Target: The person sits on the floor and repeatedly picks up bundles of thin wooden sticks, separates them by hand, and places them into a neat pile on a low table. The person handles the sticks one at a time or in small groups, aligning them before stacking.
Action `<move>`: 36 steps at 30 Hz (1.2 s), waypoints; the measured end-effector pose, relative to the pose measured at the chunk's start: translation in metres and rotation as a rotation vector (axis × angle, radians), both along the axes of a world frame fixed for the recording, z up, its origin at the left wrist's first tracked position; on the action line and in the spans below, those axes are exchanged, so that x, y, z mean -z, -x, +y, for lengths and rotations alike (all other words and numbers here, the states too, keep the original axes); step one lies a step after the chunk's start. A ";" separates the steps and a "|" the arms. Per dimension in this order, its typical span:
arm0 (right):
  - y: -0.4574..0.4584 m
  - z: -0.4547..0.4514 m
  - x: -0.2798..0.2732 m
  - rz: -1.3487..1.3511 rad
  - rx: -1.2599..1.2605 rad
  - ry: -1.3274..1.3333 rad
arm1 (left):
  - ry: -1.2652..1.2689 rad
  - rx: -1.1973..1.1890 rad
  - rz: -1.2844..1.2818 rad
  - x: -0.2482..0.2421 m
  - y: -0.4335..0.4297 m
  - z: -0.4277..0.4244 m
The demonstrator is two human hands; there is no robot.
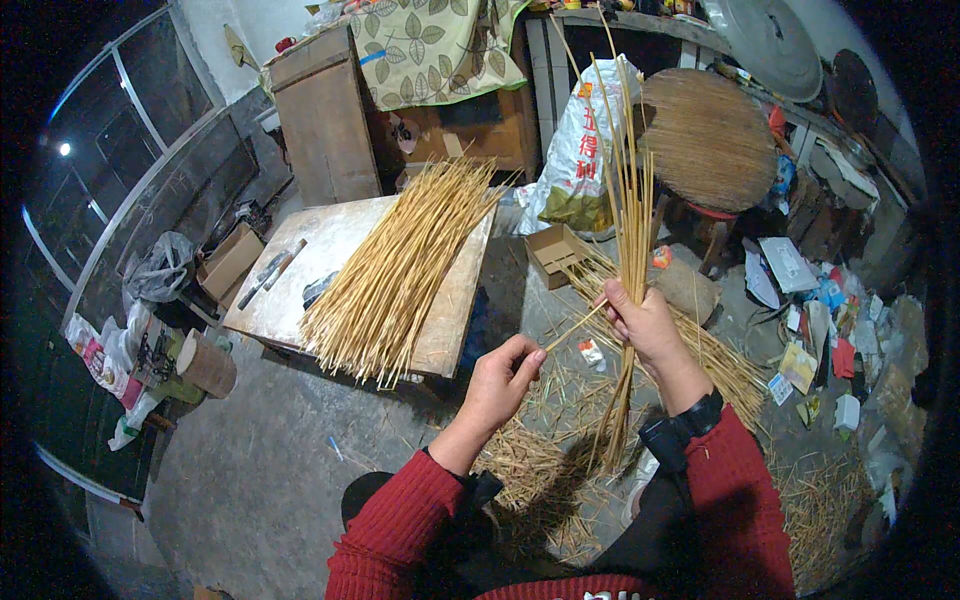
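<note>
My right hand (643,322) grips a bundle of long dry plant stalks (634,232) held roughly upright. A few of its stalks reach well above the others. Between the thumb and fingers of my left hand (506,384) is the end of one thin stalk (574,330), whose other end meets my right fingers. To the left, a large pile of similar stalks (412,262) lies across a low wooden table (442,322). More long stalks (705,360) rest on the floor behind and right of my right hand.
Broken stalk pieces (532,465) cover the floor below my hands. A knife (274,274) lies on the table. Beyond stand a cardboard box (553,255), a white woven sack (577,157) and a round stool (705,142). Mixed litter (825,315) is heaped at the right.
</note>
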State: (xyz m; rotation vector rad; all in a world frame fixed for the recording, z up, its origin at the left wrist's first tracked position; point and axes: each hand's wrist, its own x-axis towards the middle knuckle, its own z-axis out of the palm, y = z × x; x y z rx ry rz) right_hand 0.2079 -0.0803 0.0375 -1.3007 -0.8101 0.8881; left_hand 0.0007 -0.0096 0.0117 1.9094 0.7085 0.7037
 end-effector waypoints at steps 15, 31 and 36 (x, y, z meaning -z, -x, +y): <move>-0.040 -0.012 -0.010 0.267 0.247 -0.219 | 0.545 -0.184 -0.491 0.005 0.029 0.039; -0.057 -0.009 -0.001 0.383 0.147 -0.315 | -0.113 0.305 0.519 0.024 -0.006 -0.012; -0.064 -0.017 -0.013 0.444 0.122 -0.369 | -0.444 0.003 0.186 0.032 0.003 0.010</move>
